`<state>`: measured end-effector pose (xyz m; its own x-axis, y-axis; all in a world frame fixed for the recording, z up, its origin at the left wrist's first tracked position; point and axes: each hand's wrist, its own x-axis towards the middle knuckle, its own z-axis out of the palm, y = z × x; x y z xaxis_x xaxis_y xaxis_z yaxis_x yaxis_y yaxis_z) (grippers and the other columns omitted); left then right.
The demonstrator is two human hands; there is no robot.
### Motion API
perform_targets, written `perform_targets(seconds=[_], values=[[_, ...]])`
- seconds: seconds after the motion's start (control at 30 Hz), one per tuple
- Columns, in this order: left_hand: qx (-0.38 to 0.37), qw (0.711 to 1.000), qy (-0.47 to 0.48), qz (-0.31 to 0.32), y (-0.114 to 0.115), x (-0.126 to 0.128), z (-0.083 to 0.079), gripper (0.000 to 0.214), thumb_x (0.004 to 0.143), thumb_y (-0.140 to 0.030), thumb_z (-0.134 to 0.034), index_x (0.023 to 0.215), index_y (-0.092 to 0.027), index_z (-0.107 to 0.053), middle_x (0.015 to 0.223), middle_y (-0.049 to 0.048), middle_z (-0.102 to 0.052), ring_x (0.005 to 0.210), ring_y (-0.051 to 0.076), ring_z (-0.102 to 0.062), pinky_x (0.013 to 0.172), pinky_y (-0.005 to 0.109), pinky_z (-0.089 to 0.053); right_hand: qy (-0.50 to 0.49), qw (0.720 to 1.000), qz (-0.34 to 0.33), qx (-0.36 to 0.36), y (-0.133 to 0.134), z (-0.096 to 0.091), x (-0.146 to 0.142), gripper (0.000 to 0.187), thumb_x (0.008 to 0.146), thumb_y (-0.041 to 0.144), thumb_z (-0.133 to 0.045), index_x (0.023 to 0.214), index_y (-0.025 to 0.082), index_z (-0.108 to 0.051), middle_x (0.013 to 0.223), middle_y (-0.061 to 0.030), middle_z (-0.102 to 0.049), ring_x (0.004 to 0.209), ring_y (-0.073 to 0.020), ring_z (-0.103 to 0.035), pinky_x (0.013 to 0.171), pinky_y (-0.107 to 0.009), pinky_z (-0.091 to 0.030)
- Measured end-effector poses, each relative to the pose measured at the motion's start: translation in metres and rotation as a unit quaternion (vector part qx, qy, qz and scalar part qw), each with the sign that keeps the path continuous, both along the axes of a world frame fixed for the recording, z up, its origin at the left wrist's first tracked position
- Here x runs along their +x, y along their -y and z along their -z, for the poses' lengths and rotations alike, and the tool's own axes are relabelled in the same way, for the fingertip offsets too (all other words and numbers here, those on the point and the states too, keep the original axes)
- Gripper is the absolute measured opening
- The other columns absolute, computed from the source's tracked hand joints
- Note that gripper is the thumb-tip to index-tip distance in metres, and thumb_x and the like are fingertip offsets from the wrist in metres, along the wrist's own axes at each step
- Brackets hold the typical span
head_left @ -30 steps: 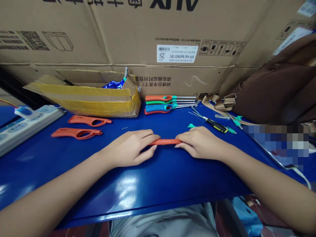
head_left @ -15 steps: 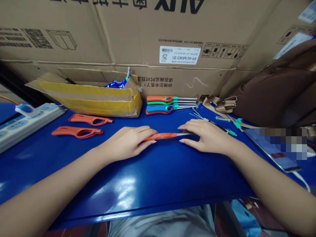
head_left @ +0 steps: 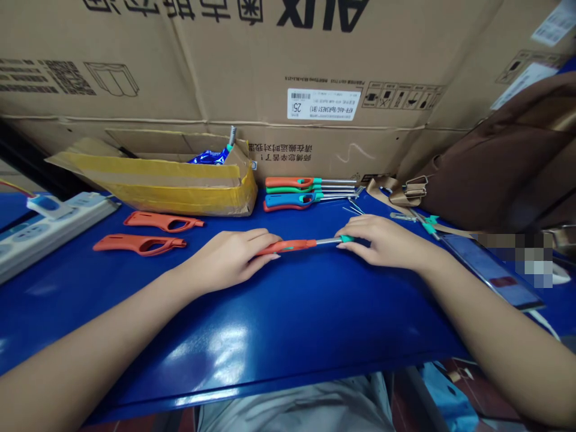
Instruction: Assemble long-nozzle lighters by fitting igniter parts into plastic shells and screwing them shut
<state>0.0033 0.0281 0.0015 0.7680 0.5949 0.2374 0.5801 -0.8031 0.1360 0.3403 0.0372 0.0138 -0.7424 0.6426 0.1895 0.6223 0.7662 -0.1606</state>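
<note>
My left hand (head_left: pixel 240 255) is closed round the orange handle of a long-nosed gas lighter (head_left: pixel 294 245), held sideways above the blue table. The lighter's metal tube points right. At its far end, my right hand (head_left: pixel 380 240) pinches a small teal plastic piece (head_left: pixel 347 239) between thumb and fingers. Whether the tube goes inside this piece I cannot tell. Left of my left hand lie two orange handle shells (head_left: pixel 139 243), one behind the other. Several finished-looking lighters (head_left: pixel 292 200), in orange, green, blue and red, are lined up behind my hands.
A cardboard box with yellow tape (head_left: pixel 180 191) stands at the back left, near a white power strip (head_left: pixel 58 222). Right of my right hand are loose teal parts (head_left: pixel 429 225), a phone (head_left: pixel 495 273) with its cable and a brown bag (head_left: pixel 490 168). A large carton (head_left: pixel 225 72) backs the table.
My right hand, earlier spread round the tube's end, has closed its thumb and fingers on a teal piece there. The left hand keeps its hold on the lighter.
</note>
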Motion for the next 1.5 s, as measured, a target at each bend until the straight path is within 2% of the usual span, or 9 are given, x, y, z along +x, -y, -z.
perform_targets(seconds=[0.3, 0.47, 0.63, 0.83, 0.97, 1.03, 1.13, 1.27, 1.5], values=[[-0.082, 0.997, 0.013, 0.004, 0.023, 0.023, 0.008, 0.032, 0.107, -0.04, -0.043, 0.13, -0.024, -0.059, 0.114, 0.0038, -0.072, 0.095, 0.019, -0.071, 0.079, 0.028, -0.053, 0.013, 0.998, -0.063, 0.009, 0.021, 0.009, -0.032, 0.03, 0.103, 0.035, -0.052, 0.112, 0.016, -0.073, 0.096, -0.0099, -0.075, 0.089, -0.0231, -0.064, 0.08, -0.036, -0.05], [-0.091, 0.995, 0.033, -0.009, 0.019, 0.02, 0.008, 0.032, 0.106, -0.04, -0.046, 0.127, -0.023, -0.061, 0.115, 0.0049, -0.072, 0.096, 0.02, -0.071, 0.078, 0.028, -0.054, -0.004, 0.998, -0.049, 0.032, 0.02, 0.005, -0.026, 0.032, 0.102, 0.036, -0.054, 0.12, 0.016, -0.07, 0.103, -0.0102, -0.076, 0.092, -0.0236, -0.064, 0.085, -0.037, -0.051], [-0.123, 0.987, 0.102, 0.014, 0.017, 0.021, 0.007, 0.031, 0.104, -0.038, -0.05, 0.122, -0.018, -0.065, 0.112, 0.0072, -0.073, 0.098, 0.02, -0.07, 0.086, 0.029, -0.052, 0.0, 0.998, -0.041, 0.036, 0.017, 0.005, -0.022, 0.029, 0.105, 0.029, -0.046, 0.108, 0.016, -0.072, 0.096, -0.0099, -0.074, 0.086, -0.022, -0.064, 0.08, -0.035, -0.05], [-0.258, 0.951, 0.173, -0.014, 0.023, 0.027, 0.007, 0.032, 0.1, -0.039, -0.056, 0.115, -0.015, -0.071, 0.087, 0.0024, -0.073, 0.066, 0.012, -0.059, 0.061, 0.022, -0.046, -0.018, 0.996, -0.07, 0.053, 0.019, 0.012, -0.025, 0.027, 0.105, 0.025, -0.045, 0.102, 0.014, -0.069, 0.087, -0.008, -0.071, 0.08, -0.0198, -0.06, 0.073, -0.031, -0.047], [-0.383, 0.893, 0.232, -0.038, 0.024, 0.028, 0.01, 0.032, 0.096, -0.04, -0.06, 0.109, -0.013, -0.071, 0.075, 0.0002, -0.067, 0.063, 0.011, -0.056, 0.057, 0.02, -0.045, -0.055, 0.992, -0.086, 0.075, 0.019, 0.013, -0.024, 0.026, 0.105, 0.026, -0.045, 0.104, 0.014, -0.068, 0.084, -0.008, -0.069, 0.076, -0.0187, -0.055, 0.071, -0.031, -0.046], [-0.405, 0.881, 0.24, -0.04, 0.025, 0.029, 0.01, 0.032, 0.096, -0.04, -0.061, 0.108, -0.012, -0.071, 0.072, -0.0005, -0.065, 0.062, 0.011, -0.055, 0.056, 0.02, -0.045, -0.06, 0.991, -0.091, 0.082, 0.02, 0.013, -0.025, 0.025, 0.105, 0.025, -0.045, 0.104, 0.014, -0.067, 0.083, -0.0081, -0.069, 0.075, -0.0187, -0.055, 0.071, -0.031, -0.046], [-0.357, 0.908, 0.216, -0.028, 0.026, 0.028, 0.009, 0.032, 0.098, -0.04, -0.059, 0.108, -0.013, -0.071, 0.075, 0.0, -0.066, 0.062, 0.011, -0.054, 0.055, 0.02, -0.044, -0.051, 0.991, -0.092, 0.085, 0.021, 0.014, -0.026, 0.025, 0.104, 0.023, -0.043, 0.103, 0.014, -0.067, 0.083, -0.0083, -0.068, 0.075, -0.019, -0.056, 0.07, -0.031, -0.045], [-0.205, 0.966, 0.155, 0.005, 0.029, 0.026, 0.005, 0.027, 0.1, -0.036, -0.056, 0.11, -0.016, -0.071, 0.082, 0.0019, -0.072, 0.064, 0.012, -0.059, 0.061, 0.023, -0.046, -0.04, 0.991, -0.093, 0.085, 0.023, 0.016, -0.028, 0.025, 0.103, 0.019, -0.042, 0.1, 0.015, -0.067, 0.084, -0.0085, -0.069, 0.075, -0.0191, -0.058, 0.069, -0.031, -0.046], [-0.028, 0.994, 0.098, 0.044, 0.031, 0.019, 0.009, 0.03, 0.105, -0.032, -0.048, 0.123, -0.014, -0.063, 0.109, 0.0113, -0.076, 0.092, 0.021, -0.074, 0.081, 0.03, -0.059, -0.079, 0.987, -0.087, 0.105, 0.025, 0.022, -0.032, 0.022, 0.104, 0.023, -0.046, 0.101, 0.016, -0.066, 0.083, -0.0084, -0.071, 0.074, -0.0187, -0.059, 0.069, -0.032, -0.047]])
